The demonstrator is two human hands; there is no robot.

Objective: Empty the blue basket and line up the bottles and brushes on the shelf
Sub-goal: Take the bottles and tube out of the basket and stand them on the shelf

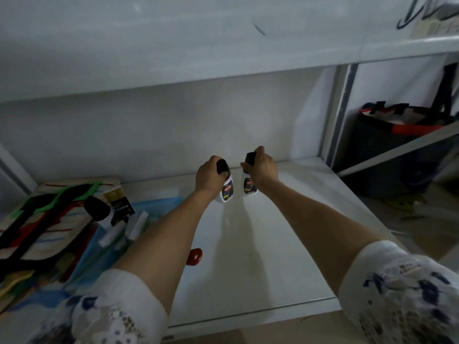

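Sleeves nearest. Left hand (210,176) and right hand (262,167) each clamp a bottle cap; set both bottles (226,191) upright, side by side, near shelf (285,256) back edge.

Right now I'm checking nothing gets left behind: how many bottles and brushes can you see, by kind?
Bottles: 3, one in the left hand, one in the right hand, one in the blue basket.
White brushes: 2, both in the basket.
Total: 5.
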